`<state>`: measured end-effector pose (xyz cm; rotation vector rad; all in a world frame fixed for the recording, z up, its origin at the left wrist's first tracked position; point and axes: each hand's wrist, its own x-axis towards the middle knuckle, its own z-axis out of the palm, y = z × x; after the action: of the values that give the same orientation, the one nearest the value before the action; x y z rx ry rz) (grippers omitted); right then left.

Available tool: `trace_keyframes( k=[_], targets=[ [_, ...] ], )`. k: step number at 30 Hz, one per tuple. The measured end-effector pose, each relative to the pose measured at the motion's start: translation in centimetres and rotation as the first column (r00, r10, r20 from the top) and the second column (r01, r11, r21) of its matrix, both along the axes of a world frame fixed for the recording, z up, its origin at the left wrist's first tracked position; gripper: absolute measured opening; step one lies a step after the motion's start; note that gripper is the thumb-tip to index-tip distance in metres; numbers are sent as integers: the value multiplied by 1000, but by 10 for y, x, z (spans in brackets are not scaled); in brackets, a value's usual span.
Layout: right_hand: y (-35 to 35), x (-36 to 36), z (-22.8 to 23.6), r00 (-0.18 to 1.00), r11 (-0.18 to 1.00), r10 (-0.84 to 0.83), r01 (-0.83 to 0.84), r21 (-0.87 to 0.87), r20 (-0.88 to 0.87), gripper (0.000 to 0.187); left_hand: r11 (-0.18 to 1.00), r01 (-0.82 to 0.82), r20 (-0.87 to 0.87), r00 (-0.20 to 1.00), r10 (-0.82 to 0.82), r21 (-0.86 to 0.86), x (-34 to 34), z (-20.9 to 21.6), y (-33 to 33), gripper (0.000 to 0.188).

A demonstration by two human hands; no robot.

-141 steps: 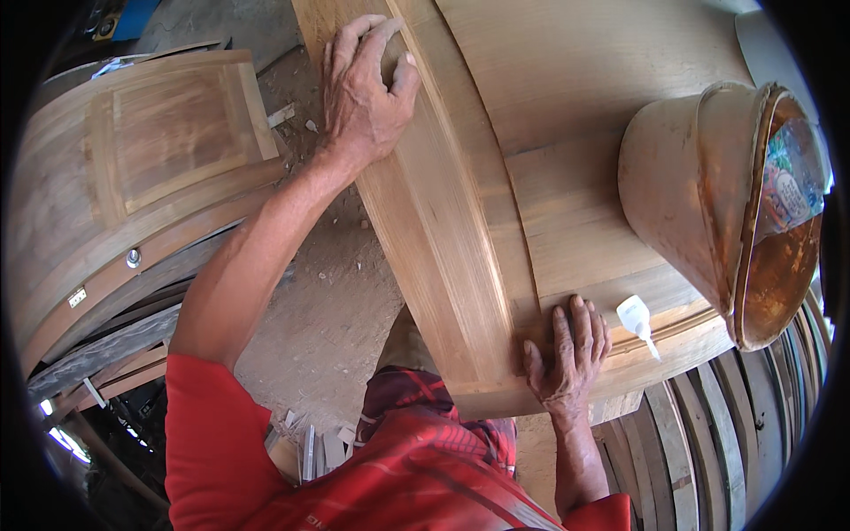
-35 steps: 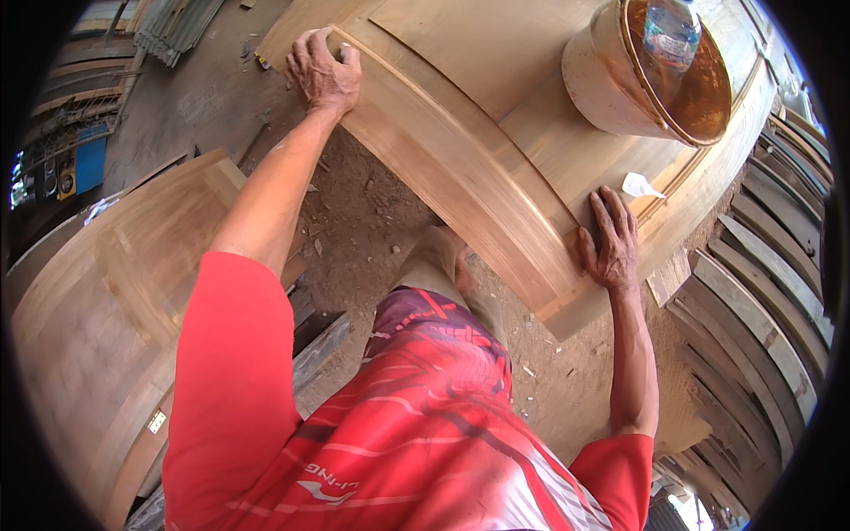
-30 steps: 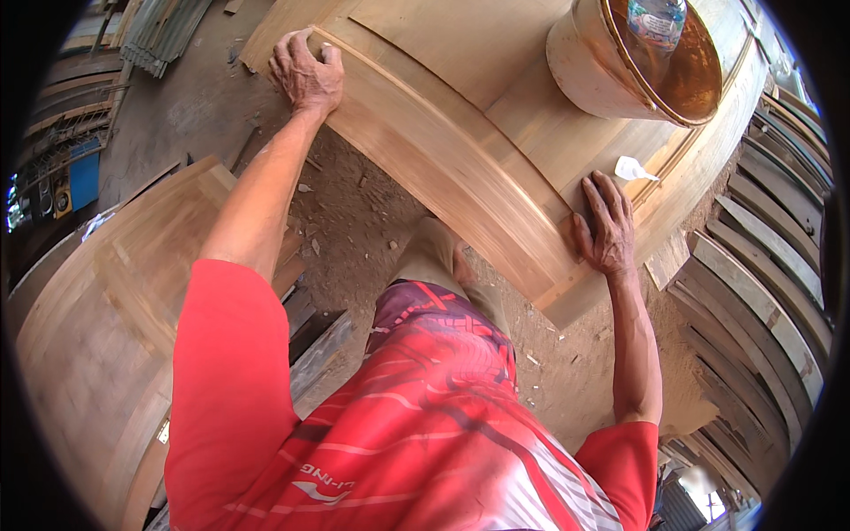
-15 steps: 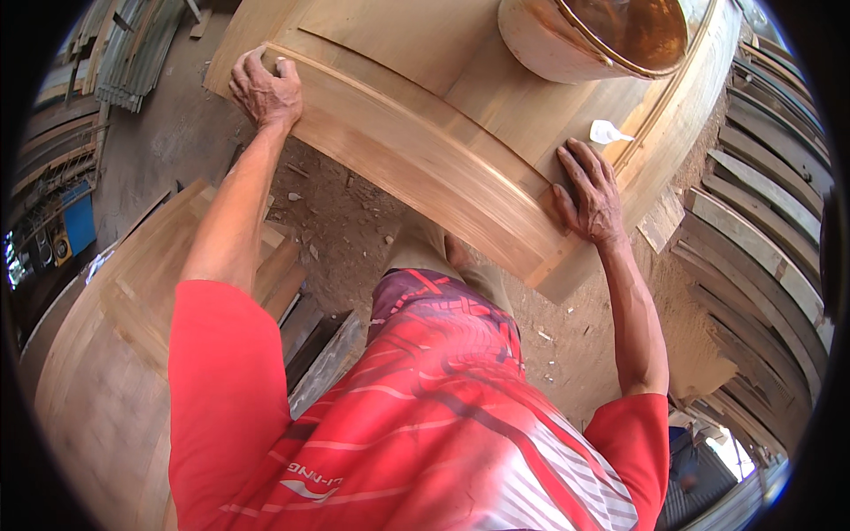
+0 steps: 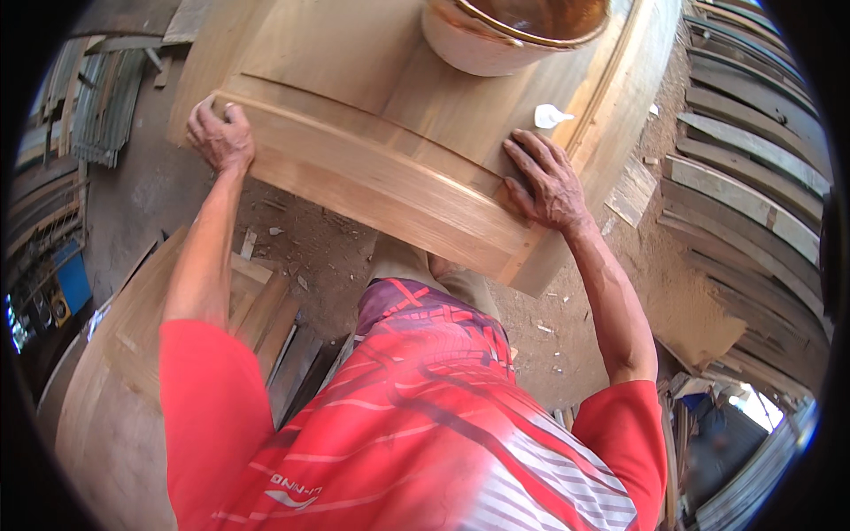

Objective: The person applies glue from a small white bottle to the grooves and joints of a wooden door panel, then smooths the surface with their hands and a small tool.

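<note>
A pale brown wooden door panel (image 5: 354, 159) with a raised moulding lies across the upper part of the view. At its left, my left hand (image 5: 220, 137) grips the near edge, with the fingers curled over the wood. My right hand (image 5: 546, 183) rests flat near the panel's right end, fingers stretched out and nothing in them. Just beyond those fingertips lies a small white plastic nozzle-like piece (image 5: 549, 116). Farther back on the panel stands a whitish bucket (image 5: 478, 44), stained brown inside; its far side is cut off by the frame.
Long stacked boards (image 5: 744, 190) lie along the right side. Another wooden panel (image 5: 111, 398) is at the lower left, beside some short planks (image 5: 279, 327). Wood scraps and chips lie on the dirt floor (image 5: 310, 257). Corrugated sheets (image 5: 106, 111) lean at the far left.
The panel, bucket and nozzle piece appear farther left in the picture as the view has turned. Both hands keep their places on the panel.
</note>
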<state>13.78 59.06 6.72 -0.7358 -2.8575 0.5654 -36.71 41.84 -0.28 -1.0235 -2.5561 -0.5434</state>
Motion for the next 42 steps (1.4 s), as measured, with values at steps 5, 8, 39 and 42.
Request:
trace_keyframes(
  k=[5,8,39,42],
  targets=[
    [2,1,4,1000,1000,-5,4,17,27,56,1000,6,-36,999,-6,-8,5,8,2,40],
    [-1,4,0,999,1000,-13,13,2,30,55,999,-22,-14,1000,22,-34,10,5,3,41],
    [-91,2,17,560,481,-816,523,-703,-142,35,999,-32,28,999,32,5,-2,-7,-7,49],
    [-109,7,17,549,454,-824,491,-743,-140,37,1000,-26,2,1000,26,6,-5,-7,-4,50]
  ],
)
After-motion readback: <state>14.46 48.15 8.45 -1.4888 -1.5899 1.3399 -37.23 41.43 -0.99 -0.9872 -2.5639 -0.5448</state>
